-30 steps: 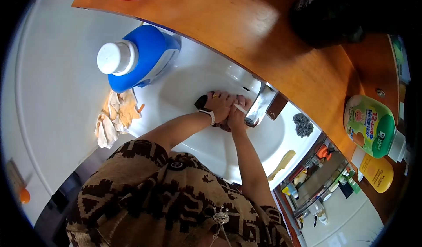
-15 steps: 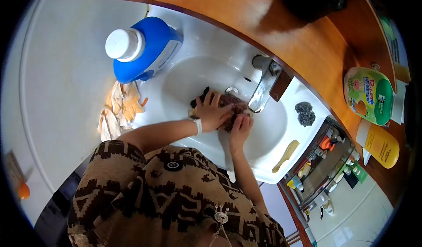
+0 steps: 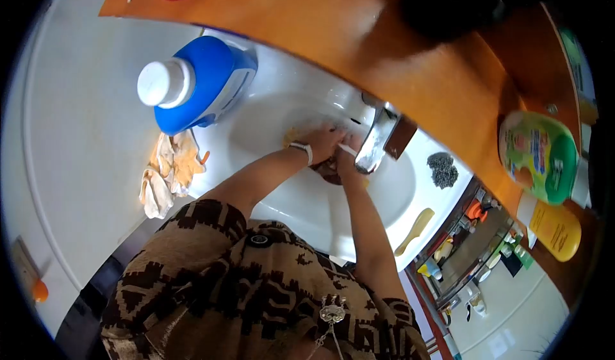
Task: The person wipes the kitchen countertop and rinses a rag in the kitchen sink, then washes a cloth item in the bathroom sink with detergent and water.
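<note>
Two bare forearms reach out from a brown patterned garment point(image 3: 256, 289) into the white basin point(image 3: 301, 206). The left hand point(image 3: 323, 143), with a white band at the wrist, and the right hand point(image 3: 346, 158) meet just below the chrome tap point(image 3: 378, 143), both pressed onto a dark brownish cloth point(image 3: 329, 168) that lies in the bowl under the spout. The fingers of each hand curl onto the cloth, but motion blur hides whether either grip is actually closed around it. The hands sit crowded against the tap; the nearer half of the bowl lies open.

On the basin's rim there is one cream comb-like tool point(image 3: 415, 230) near the front right edge and one steel scouring pad point(image 3: 442, 169) behind it, well apart from the hands. At the left rim, one crumpled orange and cream rag point(image 3: 168, 171) hangs over the edge, and one blue detergent bottle point(image 3: 202, 81) with a white cap stands just behind it.

Farther back runs the orange wooden worktop point(image 3: 384, 46), curving around the basin. On its right end lie one green bottle point(image 3: 538, 158) and one yellow bottle point(image 3: 556, 230), side by side.
</note>
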`<action>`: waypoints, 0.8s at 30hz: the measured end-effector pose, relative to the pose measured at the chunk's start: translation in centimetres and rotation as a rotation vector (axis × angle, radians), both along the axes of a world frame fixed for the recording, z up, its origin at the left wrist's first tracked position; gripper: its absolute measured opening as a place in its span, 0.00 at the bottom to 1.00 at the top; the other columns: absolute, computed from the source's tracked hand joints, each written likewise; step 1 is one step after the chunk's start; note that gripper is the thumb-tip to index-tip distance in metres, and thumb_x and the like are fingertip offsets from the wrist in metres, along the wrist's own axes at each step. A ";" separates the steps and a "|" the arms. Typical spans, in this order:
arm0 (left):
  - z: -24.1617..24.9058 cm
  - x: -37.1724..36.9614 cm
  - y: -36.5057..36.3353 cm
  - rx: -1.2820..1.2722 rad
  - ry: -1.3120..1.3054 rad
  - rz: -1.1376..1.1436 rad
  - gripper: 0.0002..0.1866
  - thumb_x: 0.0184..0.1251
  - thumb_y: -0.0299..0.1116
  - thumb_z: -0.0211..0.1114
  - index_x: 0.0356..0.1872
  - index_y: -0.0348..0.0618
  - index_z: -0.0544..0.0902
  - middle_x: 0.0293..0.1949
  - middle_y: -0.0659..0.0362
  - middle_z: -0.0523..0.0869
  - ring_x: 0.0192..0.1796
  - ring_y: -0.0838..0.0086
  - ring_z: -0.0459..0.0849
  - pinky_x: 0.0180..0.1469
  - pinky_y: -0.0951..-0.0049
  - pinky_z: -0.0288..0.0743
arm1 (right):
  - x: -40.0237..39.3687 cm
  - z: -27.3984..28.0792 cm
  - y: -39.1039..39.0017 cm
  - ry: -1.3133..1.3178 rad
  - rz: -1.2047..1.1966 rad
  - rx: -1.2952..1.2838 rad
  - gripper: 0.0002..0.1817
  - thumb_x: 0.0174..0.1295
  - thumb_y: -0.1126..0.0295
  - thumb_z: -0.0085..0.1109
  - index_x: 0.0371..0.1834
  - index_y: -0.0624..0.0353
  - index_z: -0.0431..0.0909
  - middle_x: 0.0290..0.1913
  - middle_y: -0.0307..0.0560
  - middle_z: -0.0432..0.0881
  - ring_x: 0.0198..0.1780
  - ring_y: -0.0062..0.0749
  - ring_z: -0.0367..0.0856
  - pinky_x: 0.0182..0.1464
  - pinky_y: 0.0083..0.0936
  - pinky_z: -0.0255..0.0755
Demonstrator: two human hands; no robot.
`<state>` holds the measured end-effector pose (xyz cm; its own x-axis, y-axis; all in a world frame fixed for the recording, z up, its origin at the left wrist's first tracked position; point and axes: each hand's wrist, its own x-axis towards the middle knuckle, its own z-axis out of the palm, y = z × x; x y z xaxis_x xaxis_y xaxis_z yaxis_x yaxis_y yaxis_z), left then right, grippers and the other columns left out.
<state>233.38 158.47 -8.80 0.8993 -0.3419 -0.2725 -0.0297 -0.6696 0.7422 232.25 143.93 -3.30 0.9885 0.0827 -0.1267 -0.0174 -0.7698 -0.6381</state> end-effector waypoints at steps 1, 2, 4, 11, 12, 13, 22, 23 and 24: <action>1.9 0.8 0.5 0.008 0.009 0.006 0.18 0.69 0.41 0.54 0.57 0.49 0.78 0.54 0.43 0.80 0.56 0.47 0.79 0.59 0.55 0.72 | 0.5 0.0 -0.2 0.021 -0.016 -0.029 0.12 0.63 0.61 0.57 0.41 0.57 0.80 0.35 0.53 0.83 0.39 0.52 0.81 0.43 0.43 0.73; 4.0 1.7 1.3 0.009 0.004 0.000 0.18 0.69 0.41 0.54 0.57 0.49 0.78 0.54 0.43 0.80 0.56 0.47 0.79 0.59 0.55 0.72 | 0.6 0.1 -0.4 0.092 -0.041 -0.082 0.13 0.62 0.60 0.60 0.42 0.56 0.80 0.36 0.53 0.84 0.40 0.51 0.82 0.44 0.41 0.74; 6.9 3.5 2.8 -0.246 0.186 0.022 0.18 0.68 0.43 0.58 0.53 0.46 0.79 0.52 0.44 0.81 0.54 0.49 0.79 0.60 0.55 0.71 | 0.5 0.1 -0.9 0.239 -0.078 -0.194 0.15 0.59 0.59 0.65 0.44 0.54 0.82 0.39 0.52 0.87 0.42 0.48 0.85 0.46 0.39 0.76; 14.2 -6.8 0.9 0.346 0.090 0.071 0.24 0.66 0.51 0.59 0.59 0.53 0.77 0.66 0.44 0.68 0.68 0.44 0.65 0.65 0.32 0.56 | -8.1 7.0 0.6 -0.132 -0.130 0.131 0.16 0.70 0.57 0.51 0.45 0.60 0.77 0.46 0.62 0.74 0.45 0.55 0.77 0.49 0.45 0.71; 13.6 -8.1 0.8 0.379 -0.097 0.038 0.24 0.66 0.49 0.59 0.60 0.54 0.75 0.69 0.45 0.63 0.70 0.42 0.60 0.64 0.26 0.51 | -9.0 6.1 0.9 -0.044 -0.202 0.042 0.18 0.69 0.56 0.52 0.52 0.59 0.75 0.48 0.63 0.73 0.47 0.57 0.75 0.51 0.45 0.69; 12.8 -8.4 0.3 0.377 -0.094 0.035 0.24 0.66 0.49 0.59 0.60 0.54 0.75 0.69 0.45 0.63 0.70 0.42 0.60 0.64 0.26 0.51 | -9.2 5.7 1.0 0.044 -0.268 -0.048 0.22 0.67 0.56 0.54 0.58 0.59 0.72 0.51 0.65 0.72 0.50 0.59 0.74 0.53 0.45 0.68; 6.3 -1.7 -1.3 0.421 -0.020 0.033 0.18 0.67 0.42 0.54 0.56 0.52 0.74 0.60 0.49 0.72 0.65 0.47 0.68 0.59 0.32 0.58 | -3.1 -3.6 -1.7 0.071 -0.246 -0.106 0.36 0.47 0.55 0.72 0.58 0.58 0.68 0.36 0.56 0.84 0.38 0.59 0.83 0.42 0.47 0.75; 7.0 -1.1 -1.1 0.442 -0.042 0.004 0.17 0.67 0.39 0.53 0.54 0.49 0.75 0.56 0.48 0.77 0.60 0.47 0.75 0.59 0.38 0.64 | -3.4 -6.3 -2.6 -0.091 -0.135 -0.029 0.36 0.46 0.58 0.72 0.57 0.59 0.69 0.37 0.56 0.84 0.38 0.58 0.83 0.41 0.47 0.76; 5.7 -0.4 -1.1 0.440 -0.048 0.004 0.17 0.67 0.39 0.53 0.54 0.49 0.75 0.56 0.48 0.77 0.60 0.47 0.75 0.59 0.38 0.64 | -2.6 -5.0 -2.5 -0.120 -0.054 -0.071 0.34 0.45 0.60 0.73 0.55 0.60 0.70 0.37 0.55 0.84 0.39 0.56 0.83 0.40 0.46 0.76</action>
